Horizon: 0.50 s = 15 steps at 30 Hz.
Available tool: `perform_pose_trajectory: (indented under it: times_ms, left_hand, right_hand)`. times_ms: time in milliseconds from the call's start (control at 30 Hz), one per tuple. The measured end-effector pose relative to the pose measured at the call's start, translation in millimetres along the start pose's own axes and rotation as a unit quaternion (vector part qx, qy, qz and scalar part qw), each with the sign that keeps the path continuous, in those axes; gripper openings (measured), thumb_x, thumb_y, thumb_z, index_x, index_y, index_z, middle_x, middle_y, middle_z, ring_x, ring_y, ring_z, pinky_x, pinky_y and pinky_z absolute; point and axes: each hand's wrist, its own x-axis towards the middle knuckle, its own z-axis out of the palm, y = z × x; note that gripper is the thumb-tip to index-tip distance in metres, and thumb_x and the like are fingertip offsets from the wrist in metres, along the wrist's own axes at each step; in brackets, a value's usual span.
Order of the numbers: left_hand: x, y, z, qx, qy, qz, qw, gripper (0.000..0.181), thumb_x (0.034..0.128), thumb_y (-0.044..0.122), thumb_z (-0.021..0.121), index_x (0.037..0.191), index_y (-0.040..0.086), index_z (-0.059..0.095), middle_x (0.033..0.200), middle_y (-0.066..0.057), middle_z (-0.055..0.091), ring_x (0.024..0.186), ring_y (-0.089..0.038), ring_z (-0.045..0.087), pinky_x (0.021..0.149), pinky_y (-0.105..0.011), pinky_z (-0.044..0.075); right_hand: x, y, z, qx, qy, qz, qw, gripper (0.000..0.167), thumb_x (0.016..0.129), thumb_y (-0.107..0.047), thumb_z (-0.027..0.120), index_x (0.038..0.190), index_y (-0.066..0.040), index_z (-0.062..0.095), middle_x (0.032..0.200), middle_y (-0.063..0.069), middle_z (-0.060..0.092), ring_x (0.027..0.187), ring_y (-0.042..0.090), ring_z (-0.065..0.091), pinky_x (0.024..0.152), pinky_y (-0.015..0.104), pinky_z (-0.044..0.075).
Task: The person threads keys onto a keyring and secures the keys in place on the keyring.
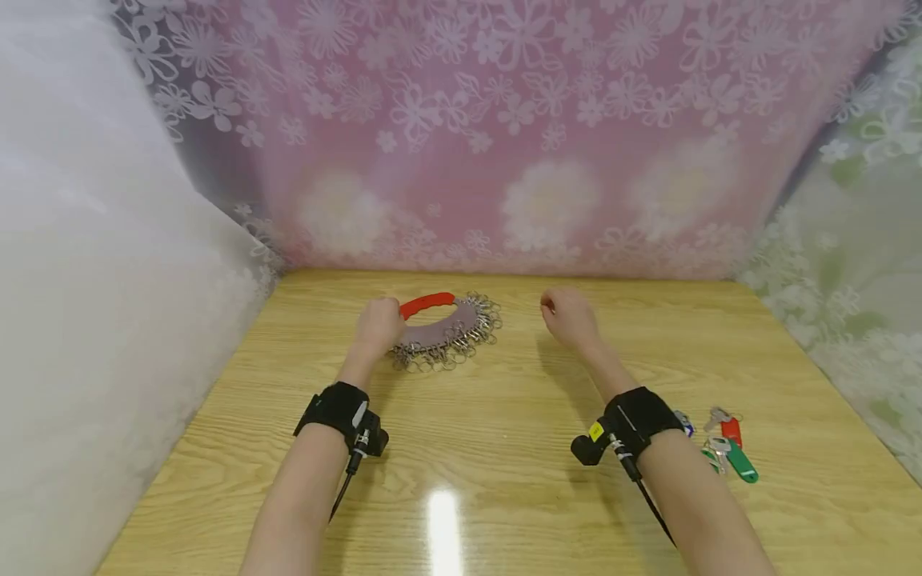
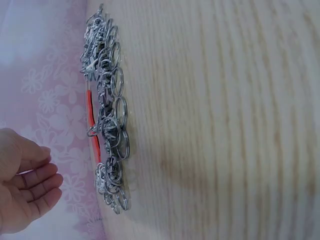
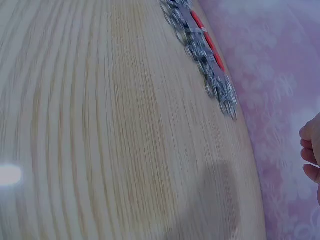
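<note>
Red handle (image 1: 428, 301) noted at the 12 o'clock side of a purple-grey holder (image 1: 441, 333), which lies on the wooden table (image 1: 490, 448) between 11 and 12 o'clock of its centre, metal rings (image 1: 461, 350) fringing it from about 2 to 7 o'clock. Left hand (image 1: 379, 326) overlaps the holder's 9 o'clock end in the head view; the left wrist view shows its fingers loosely bent, a gap inside them, holding nothing. Right hand (image 1: 569, 318), toward 1 o'clock and apart from the holder, has fingers curled narrowly, with nothing seen in them (its wrist view cuts it short, so the palm cannot be inspected). Keys (image 1: 720, 456) lie near 3 o'clock, partly behind the right forearm. Judged hazards: rings crowd closely and could tangle if the holder were dragged or lifted by one end; a one-sided grip could tip it; a careless sweep of the right forearm might catch and scatter the keys.
</note>
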Motion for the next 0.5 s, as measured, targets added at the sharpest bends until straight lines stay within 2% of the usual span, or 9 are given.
perform_pose_trajectory:
  times_ms: [167, 267, 333, 367, 500]
  left_hand:
    - [1.2, 4.6, 3.8, 0.011, 0.001, -0.023, 0.9997, 0.01, 0.0832, 0.001, 0.052, 0.078, -0.001, 0.06, 0.068, -0.01, 0.056, 0.058, -0.023, 0.053, 0.052, -0.036, 0.044]
    - [2.6, 5.2, 7.5, 0.032, 0.003, -0.04, 0.9987, 0.014, 0.085, 0.011, 0.058, 0.074, 0.002, 0.06, 0.067, -0.009, 0.055, 0.058, -0.023, 0.052, 0.051, -0.037, 0.044]
    - [2.8, 4.4, 9.4, 0.056, -0.006, -0.054, 0.9969, 0.022, 0.0856, 0.02, 0.06, 0.071, 0.004, 0.06, 0.068, -0.009, 0.055, 0.06, -0.025, 0.054, 0.054, -0.038, 0.045]
    - [2.3, 2.6, 11.3, 0.066, -0.001, -0.053, 0.9964, 0.026, 0.0843, 0.025, 0.062, 0.067, 0.005, 0.059, 0.067, -0.009, 0.054, 0.058, -0.024, 0.053, 0.052, -0.037, 0.044]
    - [0.9, -1.8, 13.3, 0.081, -0.057, -0.086, 0.9914, 0.034, 0.0859, 0.035, 0.059, 0.064, 0.009, 0.059, 0.077, -0.011, 0.058, 0.068, -0.026, 0.057, 0.057, -0.038, 0.045]
  right_hand:
    - [21.1, -22.3, 19.6, 0.033, -0.04, 0.009, 0.9986, 0.013, 0.088, -0.006, 0.06, 0.095, 0.004, 0.065, 0.093, 0.017, 0.064, 0.089, 0.031, 0.058, 0.079, 0.043, 0.045]
    - [31.5, -33.1, 33.7, 0.042, -0.074, 0.006, 0.9964, 0.02, 0.091, -0.011, 0.057, 0.104, 0.004, 0.066, 0.104, 0.018, 0.063, 0.101, 0.033, 0.057, 0.088, 0.044, 0.043]
    - [37.2, -40.2, 44.0, 0.032, -0.1, -0.006, 0.9945, 0.025, 0.093, -0.014, 0.055, 0.109, 0.002, 0.064, 0.111, 0.017, 0.062, 0.108, 0.033, 0.055, 0.092, 0.044, 0.041]
    - [39.4, -43.9, 48.6, 0.026, -0.112, -0.013, 0.9933, 0.027, 0.094, -0.015, 0.054, 0.112, 0.002, 0.064, 0.114, 0.017, 0.061, 0.11, 0.033, 0.053, 0.094, 0.044, 0.04]
    - [44.8, -57.1, 64.9, 0.01, -0.167, -0.036, 0.9852, 0.032, 0.095, -0.014, 0.052, 0.124, -0.001, 0.058, 0.125, 0.018, 0.055, 0.12, 0.033, 0.047, 0.1, 0.044, 0.034]
